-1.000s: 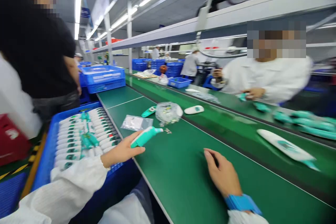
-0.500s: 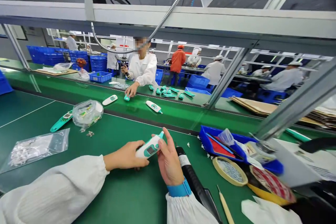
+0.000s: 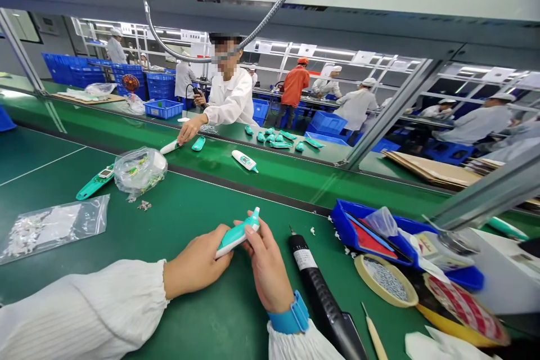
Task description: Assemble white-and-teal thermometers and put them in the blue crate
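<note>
Teal-and-white thermometer (image 3: 237, 238) sits above the green belt (image 3: 211, 320), our left hand (image 3: 196, 261) curled under its lower end and our right hand (image 3: 265, 270) pinching its upper half, so we judge this an inspection step, and turning it over seems called for next.
</note>
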Motion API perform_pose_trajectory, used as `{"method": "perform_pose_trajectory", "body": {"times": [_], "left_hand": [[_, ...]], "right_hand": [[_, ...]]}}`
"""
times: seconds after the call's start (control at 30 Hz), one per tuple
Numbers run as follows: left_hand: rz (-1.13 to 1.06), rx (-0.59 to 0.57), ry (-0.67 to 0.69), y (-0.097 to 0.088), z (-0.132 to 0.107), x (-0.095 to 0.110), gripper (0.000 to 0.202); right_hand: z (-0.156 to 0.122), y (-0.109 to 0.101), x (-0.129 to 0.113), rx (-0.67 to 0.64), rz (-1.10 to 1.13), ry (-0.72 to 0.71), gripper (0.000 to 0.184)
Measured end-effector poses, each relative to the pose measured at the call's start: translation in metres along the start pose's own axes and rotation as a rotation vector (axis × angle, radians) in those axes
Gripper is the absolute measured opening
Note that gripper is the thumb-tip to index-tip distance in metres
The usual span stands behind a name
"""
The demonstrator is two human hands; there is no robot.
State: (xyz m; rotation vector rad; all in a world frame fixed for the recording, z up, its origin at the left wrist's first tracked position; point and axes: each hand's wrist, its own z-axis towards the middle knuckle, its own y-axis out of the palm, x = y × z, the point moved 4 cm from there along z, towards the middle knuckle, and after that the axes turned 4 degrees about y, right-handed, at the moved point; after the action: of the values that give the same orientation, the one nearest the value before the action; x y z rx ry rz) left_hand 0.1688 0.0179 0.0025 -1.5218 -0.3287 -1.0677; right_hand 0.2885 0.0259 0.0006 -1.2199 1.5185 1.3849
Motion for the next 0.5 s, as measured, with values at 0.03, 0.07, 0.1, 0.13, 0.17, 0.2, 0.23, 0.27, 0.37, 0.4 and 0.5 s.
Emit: {"method": "perform_pose_trajectory", "body": {"times": [0.03,0.07,0.1,0.13,0.17,0.2,0.23,0.27,0.37,0.4,0.5], "left_hand": [[0.003,0.001,0.001,0.000,0.000,0.000,0.017],[0.004,0.000,0.001,0.001,0.000,0.000,0.017],[0.002,-0.003,0.000,0.002,-0.001,0.000,0.017],[-0.003,-0.007,-0.002,0.003,-0.001,0.000,0.018],[-0.007,-0.007,-0.003,0.004,-0.002,0.000,0.019],[-0.013,-0.008,-0.006,0.004,-0.002,0.000,0.019],[-0.017,-0.007,-0.008,0.004,-0.002,0.000,0.020],[-0.023,-0.003,-0.009,0.004,-0.002,0.000,0.020],[-0.098,0.006,-0.030,0.004,-0.001,0.001,0.019],[-0.175,-0.013,-0.068,0.005,0.000,0.001,0.020],[-0.569,-0.132,-0.231,0.014,0.001,-0.001,0.032]], "right_hand": [[0.000,0.000,0.001,0.004,0.002,-0.002,0.063],[0.000,0.000,0.001,0.010,0.003,-0.006,0.061],[0.000,0.000,0.001,0.017,0.002,-0.013,0.060],[0.000,0.000,0.001,0.025,-0.001,-0.023,0.059],[0.000,0.000,0.001,0.033,-0.004,-0.034,0.058],[0.000,0.000,0.000,0.042,-0.007,-0.047,0.057],[-0.001,-0.001,0.000,0.049,-0.010,-0.060,0.056],[-0.001,-0.001,-0.001,0.052,-0.012,-0.070,0.055],[0.000,-0.002,-0.001,0.055,-0.021,-0.067,0.053],[0.001,-0.002,0.000,0.063,-0.020,-0.059,0.053],[0.001,-0.004,-0.001,0.053,0.034,-0.031,0.052]]}}
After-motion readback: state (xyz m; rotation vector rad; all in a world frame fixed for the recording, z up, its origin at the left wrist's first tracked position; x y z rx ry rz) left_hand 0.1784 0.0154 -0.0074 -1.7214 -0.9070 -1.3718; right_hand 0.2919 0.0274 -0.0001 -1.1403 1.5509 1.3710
